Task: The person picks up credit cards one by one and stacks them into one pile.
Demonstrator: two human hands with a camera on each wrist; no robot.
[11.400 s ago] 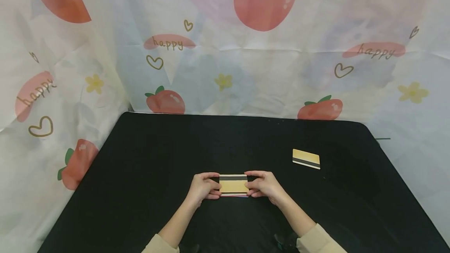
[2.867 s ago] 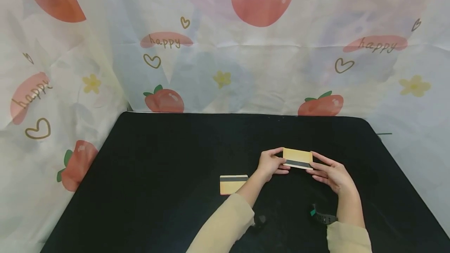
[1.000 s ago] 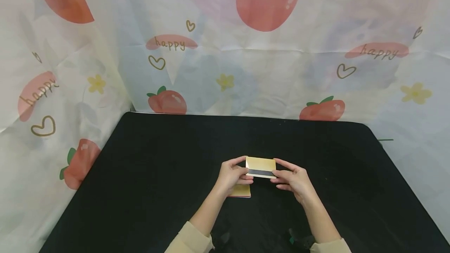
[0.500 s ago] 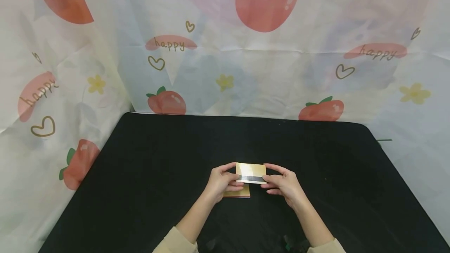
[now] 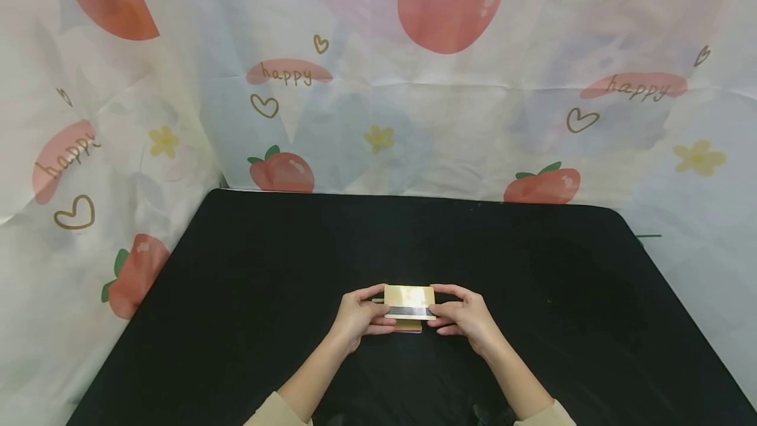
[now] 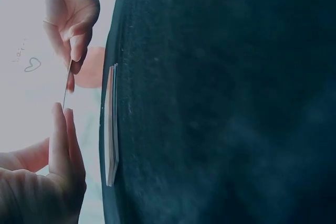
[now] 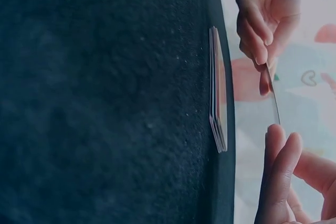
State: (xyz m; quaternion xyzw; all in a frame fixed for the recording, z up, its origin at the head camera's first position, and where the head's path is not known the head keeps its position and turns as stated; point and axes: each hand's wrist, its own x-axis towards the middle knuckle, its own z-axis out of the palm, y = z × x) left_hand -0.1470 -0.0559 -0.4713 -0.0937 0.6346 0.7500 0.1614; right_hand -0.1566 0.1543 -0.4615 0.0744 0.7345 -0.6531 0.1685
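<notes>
A gold card (image 5: 409, 296) with a dark stripe is held between both hands in the head view. My left hand (image 5: 356, 314) pinches its left end, and my right hand (image 5: 467, 315) pinches the right end. Beneath it a small stack of cards (image 5: 408, 327) lies on the table, mostly covered by the held card and the left fingers. From the left wrist, the held card (image 6: 66, 85) appears edge-on, raised apart from the stack (image 6: 112, 124). The right wrist view likewise has a gap between the thin card (image 7: 274, 100) and the stacked cards (image 7: 216, 93).
A black-covered table (image 5: 284, 248) spreads around the hands. Behind it and along the left side hangs a pale printed curtain (image 5: 437, 130) with fruit, hearts and "happy" lettering.
The card that lay alone at the right was picked up by both hands. They have carried it left and nearer the body, over the stack, lower in the view than half a second ago.
</notes>
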